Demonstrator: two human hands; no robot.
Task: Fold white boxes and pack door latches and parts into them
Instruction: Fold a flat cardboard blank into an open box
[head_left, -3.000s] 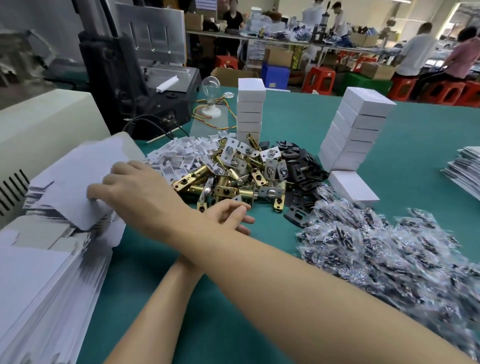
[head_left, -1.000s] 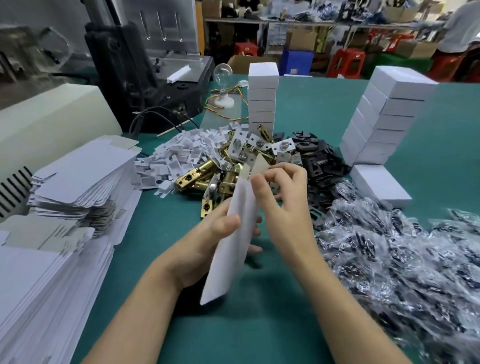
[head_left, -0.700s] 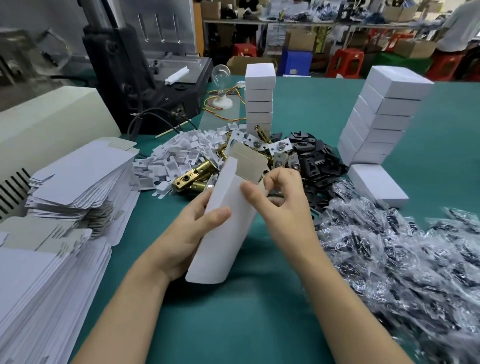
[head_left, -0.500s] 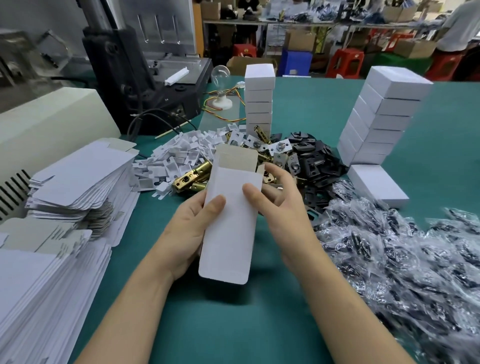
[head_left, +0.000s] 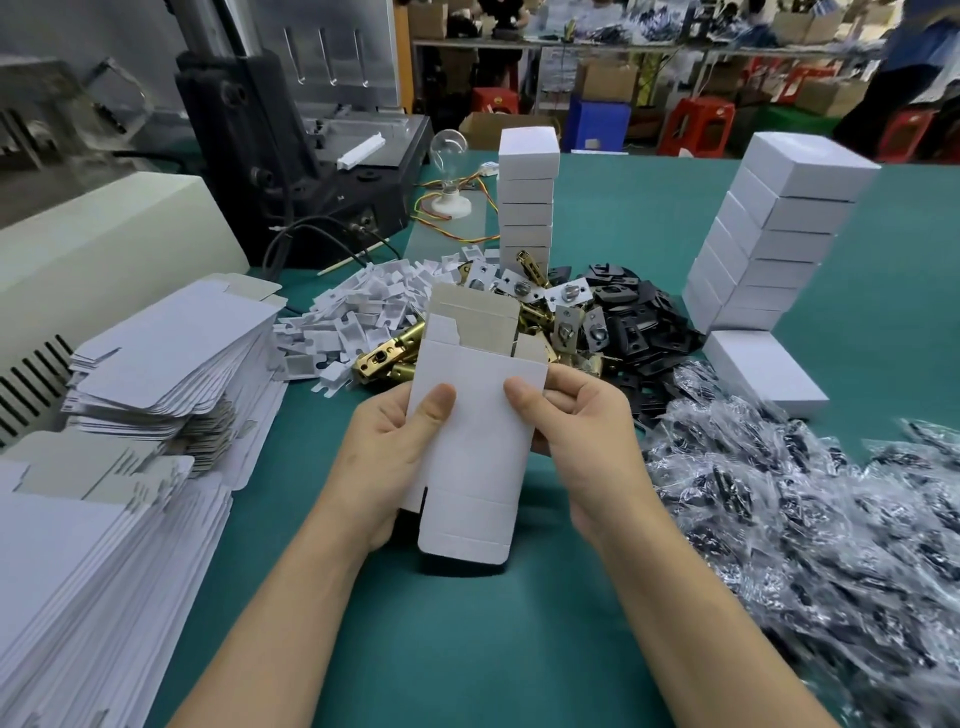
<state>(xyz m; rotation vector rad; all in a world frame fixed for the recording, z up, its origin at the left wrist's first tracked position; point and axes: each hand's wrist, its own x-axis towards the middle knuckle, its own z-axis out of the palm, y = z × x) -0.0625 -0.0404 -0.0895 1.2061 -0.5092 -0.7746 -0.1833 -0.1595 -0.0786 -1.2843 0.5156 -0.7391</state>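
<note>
Green table (head_left: 623, 218) in a workshop; shelves, cartons and red stools (head_left: 698, 124) line the far side. On the table: flat box blanks (head_left: 156, 353) stacked at left, brass latches (head_left: 395, 353) and black plates (head_left: 639, 322) heaped mid-table, bagged parts (head_left: 810, 519) at right, two stacks of finished white boxes (head_left: 527, 202) behind. Both forearms reach in from below. Left hand (head_left: 384, 457) and right hand (head_left: 587, 431) hold a white box (head_left: 478, 441) above the table, near the latches, thumbs pressed on its front, fingers closed behind, top flaps open.

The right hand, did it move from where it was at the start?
Yes. The right hand left the stack of flat boxes on the left and came to the middle, gripping the white box.
</note>
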